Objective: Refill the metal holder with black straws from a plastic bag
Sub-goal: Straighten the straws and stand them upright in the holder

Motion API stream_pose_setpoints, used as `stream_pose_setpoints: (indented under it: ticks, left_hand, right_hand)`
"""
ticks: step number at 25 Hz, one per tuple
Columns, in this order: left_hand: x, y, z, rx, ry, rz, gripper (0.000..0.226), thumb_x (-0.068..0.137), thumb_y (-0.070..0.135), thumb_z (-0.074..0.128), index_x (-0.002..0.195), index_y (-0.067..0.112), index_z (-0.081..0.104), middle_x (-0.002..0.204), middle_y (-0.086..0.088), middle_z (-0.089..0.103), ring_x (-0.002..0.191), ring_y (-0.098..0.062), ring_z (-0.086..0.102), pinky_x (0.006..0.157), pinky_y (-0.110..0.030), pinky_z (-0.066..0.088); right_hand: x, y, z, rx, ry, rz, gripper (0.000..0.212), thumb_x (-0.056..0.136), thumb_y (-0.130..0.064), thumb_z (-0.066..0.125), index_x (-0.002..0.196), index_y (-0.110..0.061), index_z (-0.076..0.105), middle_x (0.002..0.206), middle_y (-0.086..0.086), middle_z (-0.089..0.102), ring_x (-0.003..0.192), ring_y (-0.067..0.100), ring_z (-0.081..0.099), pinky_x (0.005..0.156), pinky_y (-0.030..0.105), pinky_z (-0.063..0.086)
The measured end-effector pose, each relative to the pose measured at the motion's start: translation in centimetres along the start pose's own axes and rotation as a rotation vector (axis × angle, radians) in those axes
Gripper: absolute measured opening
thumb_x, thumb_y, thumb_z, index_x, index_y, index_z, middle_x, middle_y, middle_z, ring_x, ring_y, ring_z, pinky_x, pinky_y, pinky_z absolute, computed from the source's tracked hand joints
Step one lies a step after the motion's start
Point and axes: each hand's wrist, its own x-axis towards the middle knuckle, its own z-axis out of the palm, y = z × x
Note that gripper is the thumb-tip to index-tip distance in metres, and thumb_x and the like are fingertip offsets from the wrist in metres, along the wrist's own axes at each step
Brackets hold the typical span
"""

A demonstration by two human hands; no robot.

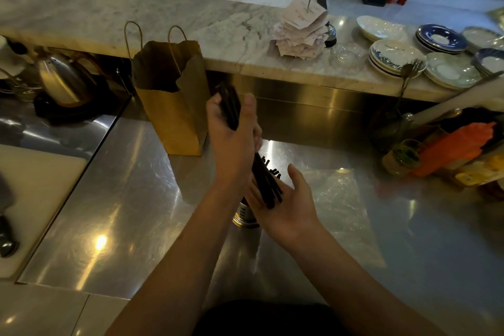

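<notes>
Left hand (231,142): grip closed round one bundle of black straws (231,106), held tilted, top end toward the paper bag (169,106), low end toward the person. Straws in the bundle are too dark and too tightly packed to count.

Right hand (283,206): grip wide, palm up, fingers straight. The bundle's low ends rest on its fingers.

One metal holder (245,217) stands upright on the steel worktop (122,199), directly under both hands and mostly hidden by them (only the lower wall shows). A few loose straw ends poke up just behind the bundle; cannot tell whether they sit in the holder.

One clear plastic bag (341,199) lies flat on the worktop, just right of the right hand. Contents, if any, can't be made out.

Rest:
- 1 brown paper bag, 2 handles, upright, mouth open, behind the left hand
- 1 metal kettle (61,79), far left
- 1 spike of paper slips (300,30) on the marble ledge (136,16)
- plates (395,57) in at least 5 stacks on the ledge, right side
</notes>
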Motion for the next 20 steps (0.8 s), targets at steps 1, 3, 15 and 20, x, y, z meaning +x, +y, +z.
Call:
stream_pose_setpoints:
  ticks: [1, 3, 15, 20]
  left_hand:
    - [-0.6, -0.4, 0.4, 0.005, -0.027, -0.038, 0.012, 0.100, 0.021, 0.053, 0.102, 0.011, 0.047, 0.058, 0.008, 0.044, 0.044, -0.006, 0.038, 0.041, -0.021, 0.033]
    - [-1.5, -1.2, 0.7, 0.023, -0.060, -0.109, 0.016, 0.100, 0.025, 0.051, 0.091, 0.011, 0.053, 0.055, 0.008, 0.045, 0.044, -0.006, 0.039, 0.043, -0.021, 0.034]
    - [-1.7, -1.5, -1.3, -0.009, -0.177, -0.372, 0.018, 0.103, 0.015, 0.044, 0.107, 0.014, 0.061, 0.085, 0.001, 0.073, 0.073, -0.014, 0.067, 0.068, -0.030, 0.055]
    - [-3.5, -1.7, -2.9, -0.077, -0.281, -0.575, 0.022, 0.097, 0.014, 0.052, 0.113, 0.006, 0.065, 0.092, -0.006, 0.073, 0.081, -0.015, 0.071, 0.071, -0.026, 0.058]
  right_hand:
    - [0.2, -0.1, 0.4, -0.003, 0.001, -0.007, 0.059, 0.094, -0.046, 0.046, 0.129, 0.000, 0.057, 0.117, 0.019, 0.066, 0.096, 0.031, 0.068, 0.087, 0.038, 0.054]
    - [0.4, -0.3, 1.0, -0.033, 0.000, -0.021, 0.055, 0.095, -0.044, 0.045, 0.130, -0.002, 0.057, 0.125, 0.017, 0.063, 0.108, 0.030, 0.064, 0.101, 0.039, 0.046]
    - [0.2, -1.2, 0.5, -0.574, 0.021, -0.252, 0.028, 0.097, -0.035, 0.049, 0.094, -0.018, 0.071, 0.088, 0.004, 0.074, 0.085, 0.017, 0.069, 0.085, 0.033, 0.052]
    - [-0.2, -4.2, 1.2, -0.958, -0.118, -0.564, 0.030, 0.099, -0.030, 0.047, 0.117, -0.013, 0.064, 0.106, 0.014, 0.070, 0.094, 0.023, 0.068, 0.078, 0.033, 0.056]
